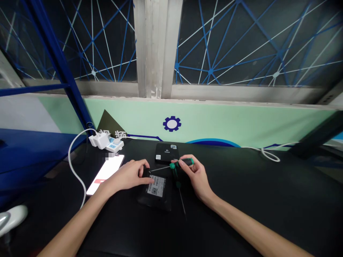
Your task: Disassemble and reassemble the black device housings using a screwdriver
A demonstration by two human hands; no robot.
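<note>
My left hand (134, 175) is closed on a flat black drive-like case (158, 201) with a white printed label (155, 186). Its thumb presses on the label and its fingers are at the case's far left edge. Wrapped in the fingers of my right hand (197, 175) is a screwdriver (189, 162) with a black and green handle. The shaft points left, its tip at the case's far left corner beside my left fingers. A second screwdriver (178, 184) with a dark handle lies close by on the right, its thin shaft towards me. My right hand partly overlaps its handle end.
Behind the case lies a flat black box (166, 152) on the black table (241, 200). A phone with a lit screen (105, 175) lies left of my left hand. A white power strip (114, 144) with plugs and a white cable (70, 153) are further left. A white device (13, 219) is lower left.
</note>
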